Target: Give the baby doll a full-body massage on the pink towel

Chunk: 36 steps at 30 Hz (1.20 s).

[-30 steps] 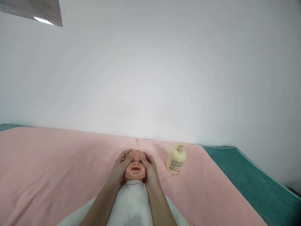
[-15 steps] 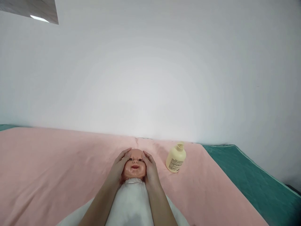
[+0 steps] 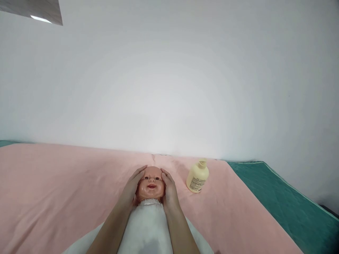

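Note:
A baby doll (image 3: 151, 190) with a bald plastic head and white clothes lies face up, its feet end toward me. Around the left side of its head curves my left hand (image 3: 132, 184), palm against the cheek and fingers up toward the crown. My right hand (image 3: 170, 187) cups the opposite side the same way, so the head is held between both palms. The doll's ears are covered by my hands. A grey wet-looking patch marks the lower front of the white garment.
A pale yellow pump bottle (image 3: 197, 176) stands upright right of the doll on a pink sheet (image 3: 66, 180). Green bedding (image 3: 286, 197) shows at the right. Behind rises a white wall (image 3: 169, 88), with a grey panel (image 3: 31, 10) at upper left.
My thumbs have slid outward from the doll's brow to the sides of its head. Both hands remain on the head. The view has shifted very slightly.

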Available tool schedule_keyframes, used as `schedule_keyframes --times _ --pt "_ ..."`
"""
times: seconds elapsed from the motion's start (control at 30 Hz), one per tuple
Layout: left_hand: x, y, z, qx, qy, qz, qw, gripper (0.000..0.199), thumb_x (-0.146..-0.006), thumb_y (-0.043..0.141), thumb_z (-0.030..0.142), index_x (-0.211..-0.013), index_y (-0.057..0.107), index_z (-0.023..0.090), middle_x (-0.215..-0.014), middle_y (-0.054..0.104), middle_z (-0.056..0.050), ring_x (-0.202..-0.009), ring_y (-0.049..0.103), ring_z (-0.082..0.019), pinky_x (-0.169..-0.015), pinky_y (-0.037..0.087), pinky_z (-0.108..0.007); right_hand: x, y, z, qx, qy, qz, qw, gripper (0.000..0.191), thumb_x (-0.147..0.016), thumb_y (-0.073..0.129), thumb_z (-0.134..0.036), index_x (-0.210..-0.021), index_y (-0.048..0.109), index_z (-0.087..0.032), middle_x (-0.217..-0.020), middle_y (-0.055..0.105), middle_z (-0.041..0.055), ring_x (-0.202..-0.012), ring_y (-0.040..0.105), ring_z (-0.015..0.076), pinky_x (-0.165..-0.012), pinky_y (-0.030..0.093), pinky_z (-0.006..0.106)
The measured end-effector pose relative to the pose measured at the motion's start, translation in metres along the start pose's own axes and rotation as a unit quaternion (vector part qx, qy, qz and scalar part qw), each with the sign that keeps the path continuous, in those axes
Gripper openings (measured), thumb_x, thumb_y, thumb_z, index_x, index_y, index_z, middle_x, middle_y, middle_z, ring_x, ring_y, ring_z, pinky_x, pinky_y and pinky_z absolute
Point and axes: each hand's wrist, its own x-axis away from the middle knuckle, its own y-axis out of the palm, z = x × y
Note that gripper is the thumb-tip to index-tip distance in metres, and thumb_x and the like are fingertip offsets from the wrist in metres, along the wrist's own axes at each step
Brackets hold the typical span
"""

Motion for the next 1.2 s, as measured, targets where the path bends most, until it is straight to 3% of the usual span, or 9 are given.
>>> schedule_keyframes --times 0.3,0.73,1.2 --pt "-0.005 -0.006 -0.005 -0.062 -0.011 -0.020 0.998 0.054 -0.062 0.079 0.042 -0.109 0.060 0.023 -0.104 0.068 -0.008 -0.089 0.067 -0.023 -0.080 0.053 -0.036 -0.001 0.000 0.002 0.080 -0.008 0.019 0.997 0.055 -0.059 0.082 -0.041 -0.107 0.060 -0.023 -0.099 0.068 0.0046 -0.096 0.065 0.0248 -0.080 0.053 0.033" --pt "0.000 0.000 0.000 -0.040 -0.006 -0.020 0.999 0.054 -0.065 0.075 0.049 -0.108 0.062 0.020 -0.099 0.070 -0.008 -0.090 0.067 -0.022 -0.081 0.052 -0.031 -0.004 -0.002 0.004 0.061 -0.032 0.021 0.997 0.038 -0.065 0.076 -0.042 -0.096 0.065 -0.024 -0.093 0.069 0.0021 -0.092 0.064 0.0219 -0.079 0.052 0.031" --pt "0.004 0.000 0.005 0.001 -0.046 -0.004 0.999 0.034 -0.080 0.062 0.028 -0.113 0.063 0.021 -0.117 0.065 -0.010 -0.100 0.064 -0.022 -0.083 0.053 -0.031 -0.005 -0.004 0.005 0.020 -0.021 0.010 1.000 0.034 -0.063 0.070 -0.035 -0.095 0.068 -0.023 -0.101 0.070 0.0039 -0.094 0.065 0.0254 -0.082 0.053 0.037"
